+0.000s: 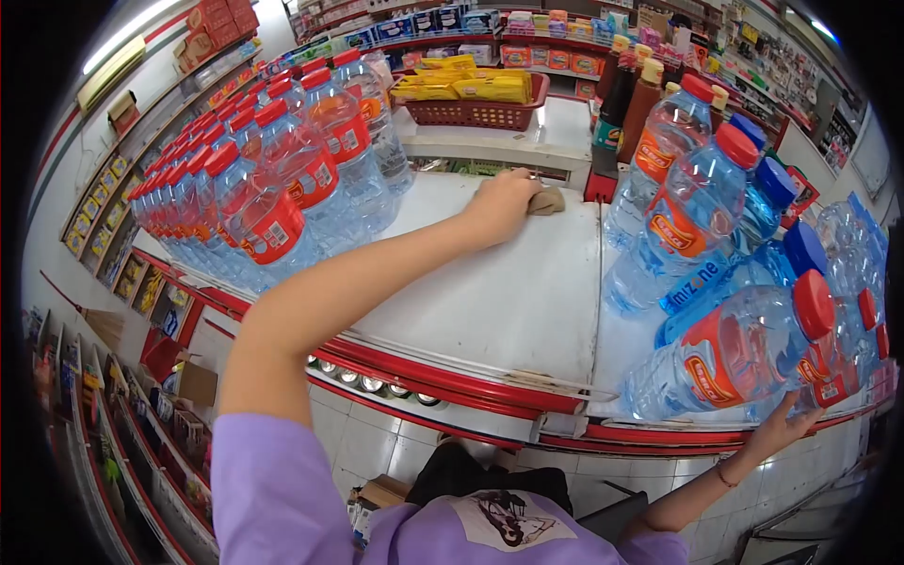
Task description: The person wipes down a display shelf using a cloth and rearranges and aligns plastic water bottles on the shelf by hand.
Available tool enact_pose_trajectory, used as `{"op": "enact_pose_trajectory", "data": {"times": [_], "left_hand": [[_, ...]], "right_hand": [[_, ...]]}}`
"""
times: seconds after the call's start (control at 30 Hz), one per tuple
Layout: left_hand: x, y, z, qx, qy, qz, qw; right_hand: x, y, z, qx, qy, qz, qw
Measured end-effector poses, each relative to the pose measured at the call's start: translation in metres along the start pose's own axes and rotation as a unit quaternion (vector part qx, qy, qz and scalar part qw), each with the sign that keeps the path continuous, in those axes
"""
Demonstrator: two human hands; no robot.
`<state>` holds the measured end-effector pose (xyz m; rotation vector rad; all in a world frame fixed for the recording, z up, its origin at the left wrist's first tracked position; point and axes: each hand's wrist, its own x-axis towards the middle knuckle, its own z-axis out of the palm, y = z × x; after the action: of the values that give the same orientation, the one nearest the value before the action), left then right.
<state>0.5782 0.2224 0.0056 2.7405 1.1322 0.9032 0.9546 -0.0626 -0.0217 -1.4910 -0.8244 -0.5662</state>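
Note:
My left hand (505,205) reaches across the white shelf top (471,292), its fingers closed on a crumpled brown cloth (546,201). The cloth lies against the surface near the back edge. At the lower right, my right hand (780,431) is by the shelf's front edge, fingers apart against the base of a small red-labelled water bottle (829,386). That bottle partly hides the fingertips. Beside it is a large clear water bottle (725,363) with a red cap and red label, appearing tilted in this view.
Rows of red-capped water bottles (273,202) stand on the left. Blue-capped bottles (767,202) and dark sauce bottles (640,108) crowd the right. Behind the shelf top is a red basket (480,113) with yellow packets. A red trim (443,372) borders the front edge.

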Motion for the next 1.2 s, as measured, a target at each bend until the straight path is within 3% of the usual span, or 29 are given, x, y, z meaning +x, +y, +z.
{"op": "enact_pose_trajectory", "data": {"times": [0.1,0.13,0.2,0.23,0.33,0.5,0.6,0.73,0.8,0.93,1.0,1.07,1.2], "left_hand": [[0.012,0.018,0.016,-0.063,0.001,0.085,0.994],[0.001,0.027,0.014,-0.081,-0.051,0.074,0.993],[-0.029,0.057,-0.015,-0.145,-0.114,0.151,0.971],[-0.046,0.067,-0.029,-0.179,-0.156,0.116,0.965],[-0.044,0.046,-0.033,-0.095,-0.122,0.086,0.984],[0.042,-0.007,0.006,-0.043,-0.05,0.06,0.996],[0.021,0.004,0.0,-0.015,-0.08,0.129,0.988],[-0.051,0.045,-0.067,-0.195,-0.265,0.115,0.937],[-0.082,0.053,-0.099,-0.183,-0.316,0.091,0.927],[-0.074,0.014,-0.087,-0.071,-0.255,0.058,0.963],[-0.047,-0.005,-0.078,0.071,-0.232,-0.002,0.97],[-0.029,-0.031,-0.057,0.168,-0.142,-0.019,0.975],[-0.032,-0.021,-0.058,0.119,-0.154,-0.084,0.977]], "right_hand": [[-0.001,0.001,-0.001,0.01,-0.002,0.0,1.0],[0.0,0.006,-0.001,0.018,-0.004,-0.002,1.0],[-0.001,0.006,-0.003,0.011,-0.011,-0.001,1.0],[-0.001,0.007,-0.003,0.008,-0.013,0.0,1.0],[-0.003,0.024,-0.006,0.002,0.001,0.037,0.999],[-0.003,0.008,-0.004,0.019,-0.003,0.063,0.998],[-0.003,-0.001,-0.001,0.043,-0.004,0.066,0.997],[0.001,0.026,-0.005,-0.001,-0.002,-0.008,1.0],[0.001,0.029,-0.007,0.007,-0.014,0.009,1.0],[0.0,0.018,0.0,0.042,0.012,0.025,0.999],[0.001,-0.001,0.001,0.012,-0.001,0.016,1.0],[0.006,0.003,-0.003,-0.002,-0.024,-0.011,1.0],[0.007,-0.004,-0.003,0.018,-0.04,-0.003,0.999]]}}
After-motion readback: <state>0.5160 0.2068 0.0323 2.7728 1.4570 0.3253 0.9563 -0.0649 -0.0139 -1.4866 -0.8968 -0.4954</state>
